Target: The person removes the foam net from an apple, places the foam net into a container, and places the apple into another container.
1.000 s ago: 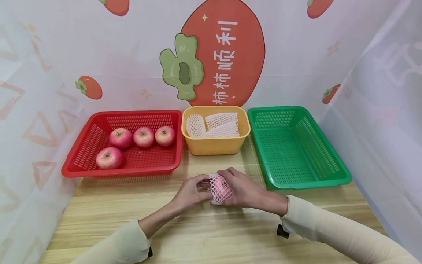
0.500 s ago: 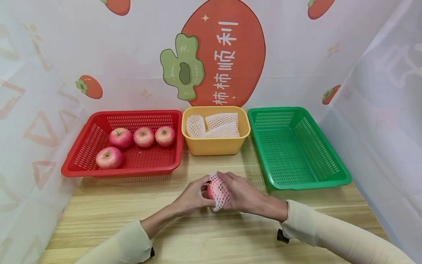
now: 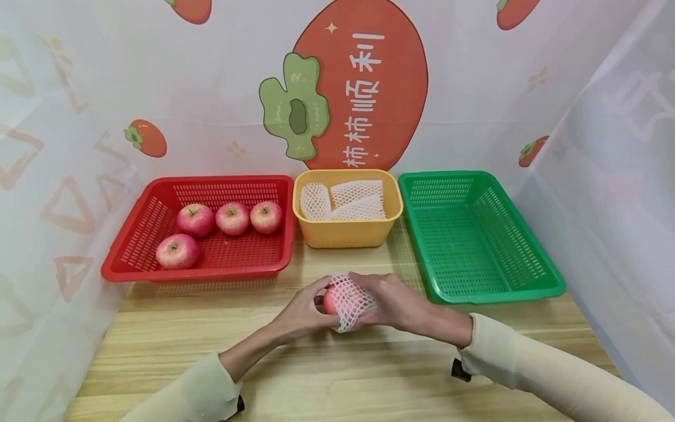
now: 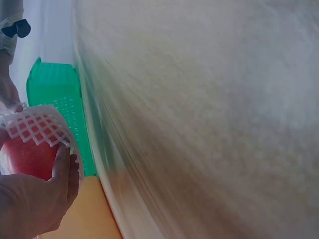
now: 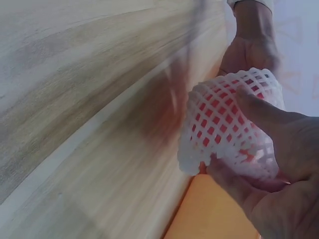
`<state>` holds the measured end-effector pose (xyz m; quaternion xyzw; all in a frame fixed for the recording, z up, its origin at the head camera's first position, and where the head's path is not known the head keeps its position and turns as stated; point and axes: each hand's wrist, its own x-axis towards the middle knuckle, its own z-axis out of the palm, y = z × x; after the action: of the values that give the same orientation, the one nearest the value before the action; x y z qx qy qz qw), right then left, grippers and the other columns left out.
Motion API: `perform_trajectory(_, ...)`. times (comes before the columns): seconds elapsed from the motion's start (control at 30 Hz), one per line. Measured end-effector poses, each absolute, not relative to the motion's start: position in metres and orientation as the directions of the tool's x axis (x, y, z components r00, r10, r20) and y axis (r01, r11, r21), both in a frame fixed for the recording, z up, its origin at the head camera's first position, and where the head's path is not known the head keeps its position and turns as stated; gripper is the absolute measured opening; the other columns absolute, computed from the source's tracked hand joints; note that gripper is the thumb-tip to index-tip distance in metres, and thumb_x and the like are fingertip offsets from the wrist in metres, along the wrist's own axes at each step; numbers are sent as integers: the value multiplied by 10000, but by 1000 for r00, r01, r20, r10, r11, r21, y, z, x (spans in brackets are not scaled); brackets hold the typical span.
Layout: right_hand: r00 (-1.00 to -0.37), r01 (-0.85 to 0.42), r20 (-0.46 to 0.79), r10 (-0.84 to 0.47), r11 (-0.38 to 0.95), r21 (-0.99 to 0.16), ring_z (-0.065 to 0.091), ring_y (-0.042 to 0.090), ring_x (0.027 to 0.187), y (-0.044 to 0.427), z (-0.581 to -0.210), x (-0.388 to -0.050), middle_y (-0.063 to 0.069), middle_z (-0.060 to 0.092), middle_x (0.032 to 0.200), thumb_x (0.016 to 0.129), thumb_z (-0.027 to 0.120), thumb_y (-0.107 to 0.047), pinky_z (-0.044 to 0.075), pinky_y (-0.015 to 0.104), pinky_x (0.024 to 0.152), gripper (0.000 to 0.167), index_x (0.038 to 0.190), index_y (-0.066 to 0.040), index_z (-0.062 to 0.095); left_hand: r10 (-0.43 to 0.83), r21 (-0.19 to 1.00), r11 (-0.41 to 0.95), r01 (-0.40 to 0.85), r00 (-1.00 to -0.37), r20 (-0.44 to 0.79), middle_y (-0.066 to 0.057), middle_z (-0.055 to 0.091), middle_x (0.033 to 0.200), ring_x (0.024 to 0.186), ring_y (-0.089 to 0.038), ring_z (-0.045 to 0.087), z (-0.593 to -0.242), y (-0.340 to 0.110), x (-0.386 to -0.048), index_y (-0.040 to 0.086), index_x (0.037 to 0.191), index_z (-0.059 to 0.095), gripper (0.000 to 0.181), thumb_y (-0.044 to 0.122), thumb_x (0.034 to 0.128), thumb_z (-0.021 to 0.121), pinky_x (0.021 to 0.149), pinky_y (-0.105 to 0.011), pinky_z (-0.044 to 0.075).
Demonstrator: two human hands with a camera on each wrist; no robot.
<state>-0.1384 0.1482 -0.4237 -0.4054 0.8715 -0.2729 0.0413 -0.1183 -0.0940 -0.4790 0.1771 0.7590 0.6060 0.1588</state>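
Note:
In the middle of the head view, a red apple [image 3: 329, 300] sits partly inside a white foam net sleeve [image 3: 349, 302]. My left hand [image 3: 303, 309] grips the apple's bare left side, thumb in front and fingers behind. From the right, my right hand [image 3: 396, 302] holds the sleeve around the apple. In the left wrist view the bare red apple [image 4: 30, 158] shows below the net's edge, with fingertips touching that edge. The right wrist view shows the net [image 5: 219, 117] stretched over red skin, pinched between right thumb and fingers.
A red basket [image 3: 253, 272] with several apples [image 3: 178, 252] stands at the left. Behind the hands is a yellow bin [image 3: 345, 234] holding foam nets [image 3: 358, 199]. A green basket [image 3: 453, 246] stands at the right on the wooden table [image 3: 337, 381].
More bare red apple now shows at the net's left edge than a second ago. The hands, apple and net have shifted and tilted slightly; the baskets stay in place.

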Motion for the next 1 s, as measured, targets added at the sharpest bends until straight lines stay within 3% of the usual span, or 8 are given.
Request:
perform_trajectory(0.33,-658,-714,266,-705,470,-519,757,230,1086,158,-425,-143,128,765,1209,790,945,-216,630,342,878,622,1321,15,717,433,976,212,44,-900,-53,-166,605,1378,1200,-294,661,-474,-99,-120,77,1476,541,734,88,794,813,947,-266,551)
perform_trajectory(0.67,-630,-756,420,-653,394,-522,785,141,862,164,-427,-143,47,816,949,825,889,-29,621,237,715,233,1053,-45,843,408,976,216,0,-908,-91,-198,570,1424,1231,-318,654,-471,-108,-121,65,1503,519,775,79,790,824,957,-303,557)
perform_trajectory(0.8,-628,-768,461,-627,405,-496,782,148,829,169,-423,-146,36,812,908,802,888,25,627,272,704,198,979,-57,853,382,972,234,-12,-918,-103,-185,577,1441,1235,-304,651,-472,-113,-122,83,1526,509,813,136,800,870,975,-302,547)
perform_trajectory(1.0,-653,-755,471,-593,458,-470,792,201,807,179,-412,-150,70,811,896,781,892,57,638,297,678,201,953,-36,847,362,968,250,-4,-927,-97,-56,642,1387,1179,-231,670,-472,-123,-122,233,1488,571,751,258,824,920,978,-340,540)
